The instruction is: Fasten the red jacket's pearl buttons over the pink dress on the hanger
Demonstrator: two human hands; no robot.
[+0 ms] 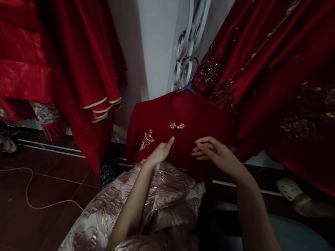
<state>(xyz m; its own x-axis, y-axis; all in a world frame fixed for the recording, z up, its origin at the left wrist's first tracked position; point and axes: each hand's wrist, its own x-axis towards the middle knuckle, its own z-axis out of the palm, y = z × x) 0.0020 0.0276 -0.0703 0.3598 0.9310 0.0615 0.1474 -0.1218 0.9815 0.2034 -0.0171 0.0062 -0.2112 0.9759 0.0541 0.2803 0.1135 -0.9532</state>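
Observation:
A red long-sleeved jacket (152, 119) hangs on a purple hanger (189, 85). A beaded clasp (177, 126) sits below its neckline, and a fan-shaped beaded ornament (147, 140) lies on the left of its chest. My left hand (160, 153) is at the lower front of the jacket, thumb pointing up, fingers mostly hidden and apparently curled on the cloth. To the right, my right hand (210, 151) is held in front of the jacket, fingers stretched out and slightly apart, nothing in them. Shiny pink patterned fabric (172, 183) spreads below the jacket, under my forearms.
Red garments (100, 50) hang at left, and red garments with gold sequins (273, 73) at right. A white scrolled metal stand (191, 38) rises behind the hanger. A thin cable (28, 185) crosses the tiled floor. At right are a grey seat (299, 250) and a foot in a pale clog (292, 193).

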